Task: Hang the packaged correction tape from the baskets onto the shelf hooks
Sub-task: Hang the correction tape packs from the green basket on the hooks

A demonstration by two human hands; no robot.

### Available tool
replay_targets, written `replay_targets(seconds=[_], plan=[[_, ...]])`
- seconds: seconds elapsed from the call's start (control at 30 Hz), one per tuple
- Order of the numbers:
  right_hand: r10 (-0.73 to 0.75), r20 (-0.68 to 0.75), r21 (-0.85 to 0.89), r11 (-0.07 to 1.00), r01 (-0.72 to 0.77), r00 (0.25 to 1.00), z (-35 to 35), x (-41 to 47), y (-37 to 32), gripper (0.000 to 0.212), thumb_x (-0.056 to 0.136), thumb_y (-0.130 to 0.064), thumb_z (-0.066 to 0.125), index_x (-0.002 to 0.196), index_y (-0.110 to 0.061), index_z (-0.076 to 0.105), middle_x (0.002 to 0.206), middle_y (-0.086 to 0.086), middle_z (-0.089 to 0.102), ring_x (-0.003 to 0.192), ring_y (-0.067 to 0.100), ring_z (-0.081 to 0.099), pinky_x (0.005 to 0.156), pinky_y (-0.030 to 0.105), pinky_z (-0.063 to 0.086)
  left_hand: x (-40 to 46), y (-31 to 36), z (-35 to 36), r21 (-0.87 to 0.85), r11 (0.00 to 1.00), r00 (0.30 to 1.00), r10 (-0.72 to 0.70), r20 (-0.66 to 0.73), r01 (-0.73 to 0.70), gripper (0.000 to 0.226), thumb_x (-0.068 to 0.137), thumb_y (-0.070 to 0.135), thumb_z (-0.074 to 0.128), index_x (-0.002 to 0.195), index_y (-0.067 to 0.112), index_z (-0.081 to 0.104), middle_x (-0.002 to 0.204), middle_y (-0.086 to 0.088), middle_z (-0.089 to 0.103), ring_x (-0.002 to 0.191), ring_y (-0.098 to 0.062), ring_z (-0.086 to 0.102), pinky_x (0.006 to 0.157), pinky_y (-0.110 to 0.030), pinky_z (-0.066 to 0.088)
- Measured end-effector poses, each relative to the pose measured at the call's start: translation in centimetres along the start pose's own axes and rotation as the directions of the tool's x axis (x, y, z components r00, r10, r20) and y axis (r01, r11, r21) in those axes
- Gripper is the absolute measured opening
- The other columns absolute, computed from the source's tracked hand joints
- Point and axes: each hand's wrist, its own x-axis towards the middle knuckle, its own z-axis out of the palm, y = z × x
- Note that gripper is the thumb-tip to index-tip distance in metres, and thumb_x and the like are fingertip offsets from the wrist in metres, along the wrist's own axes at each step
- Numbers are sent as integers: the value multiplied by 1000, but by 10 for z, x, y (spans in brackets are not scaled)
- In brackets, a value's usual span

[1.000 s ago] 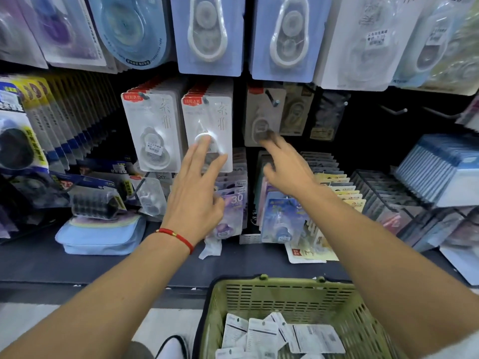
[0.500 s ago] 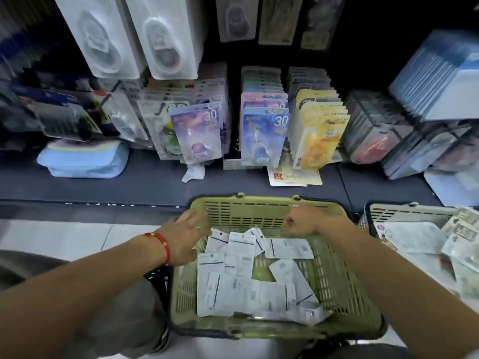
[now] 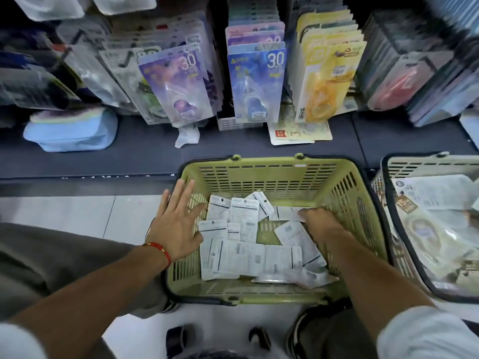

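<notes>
Head view: green basket of tape packs

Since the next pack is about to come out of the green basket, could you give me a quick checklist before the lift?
1. Packs left in the green basket: ok, many lie face down.
2. Right hand down among the packs: ok.
3. Right hand's hold on a pack: cannot tell, fingers hidden.
4. Left hand free: ok, fingers straight, resting at the basket's left wall.
5. White basket beside it stocked: ok.
6. Free shelf hook: cannot tell, none visible.
</notes>
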Motion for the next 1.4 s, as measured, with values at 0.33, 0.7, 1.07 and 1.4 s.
replay_targets(seconds=[0.33, 0.7, 1.07, 1.4], plan=[[71, -241, 710, 693, 126, 968, -88, -35, 1, 16, 101, -18, 70, 106, -10, 83, 105, 3, 80, 91, 17, 72, 79, 26, 53, 16, 62, -31, -519, 855, 1000, 16, 12, -7, 63, 95, 26, 69, 153, 16, 48, 165, -10, 37, 158, -31, 24, 127, -37, 18], [-305, 265, 757, 654, -1, 915, -55, -25, -58, 46, 82, -57, 78, 111, -22, 79, 105, 0, 79, 98, 23, 76, 73, 30, 62, 19, 73, -43, -844, -286, 822, -229, 521, 455, 29, 99, 4, 69, 125, 17, 66, 125, -11, 73, 105, -29, 72, 81, -41, 61], [-217, 597, 475, 872, -122, 773, 19, -38, -15, 43, 76, -58, 88, 115, -47, 73, 131, -11, 64, 120, 17, 59, 101, 37, 51, 20, 58, -22, -815, -161, 772, -261, 580, 557, 41, 101, 13, 64, 140, 24, 61, 132, -8, 70, 122, -34, 65, 109, -56, 50], [-249, 174, 974, 187, -129, 953, -59, -30, -89, 53, 80, -53, 86, 120, -20, 76, 104, -3, 79, 96, 16, 75, 81, 37, 62, 14, 87, -29, -766, -365, 813, -42, 581, 529, 40, 108, 37, 56, 147, 37, 47, 139, -2, 67, 121, -32, 68, 89, -55, 60]])
